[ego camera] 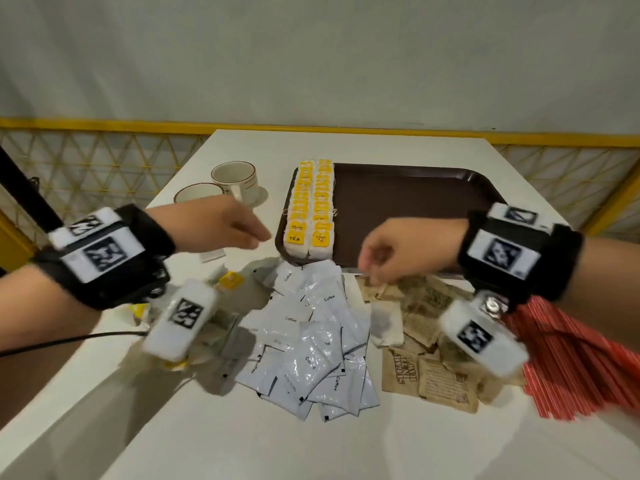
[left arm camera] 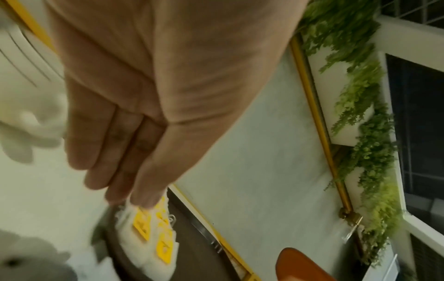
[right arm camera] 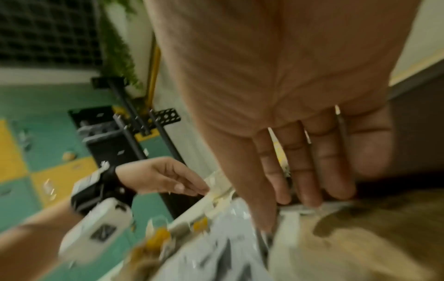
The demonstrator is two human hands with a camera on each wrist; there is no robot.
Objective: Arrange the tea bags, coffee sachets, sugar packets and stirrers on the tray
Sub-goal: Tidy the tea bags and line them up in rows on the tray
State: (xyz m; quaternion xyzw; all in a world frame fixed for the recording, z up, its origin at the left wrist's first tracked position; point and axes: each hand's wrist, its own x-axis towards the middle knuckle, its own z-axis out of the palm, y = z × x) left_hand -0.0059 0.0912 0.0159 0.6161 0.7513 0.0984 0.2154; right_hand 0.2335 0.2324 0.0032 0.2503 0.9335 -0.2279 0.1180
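Observation:
A dark brown tray (ego camera: 415,199) lies at the back of the white table, with two rows of yellow-tagged tea bags (ego camera: 311,209) along its left side. White coffee sachets (ego camera: 308,344) are heaped in front of it, brown sugar packets (ego camera: 429,344) lie to their right, and red stirrers (ego camera: 568,358) lie at the far right. My left hand (ego camera: 242,230) hovers just left of the tray, fingers straight and together, holding nothing; its fingers (left arm camera: 125,165) point at the tea bags (left arm camera: 153,233). My right hand (ego camera: 391,251) hangs over the tray's front edge, fingers (right arm camera: 300,167) loose and empty.
Two cream cups (ego camera: 235,181) stand at the back left of the table. A few loose tea bags (ego camera: 228,282) lie under my left wrist. A yellow railing (ego camera: 104,124) runs behind the table, and a black cable (ego camera: 69,341) trails off the left edge.

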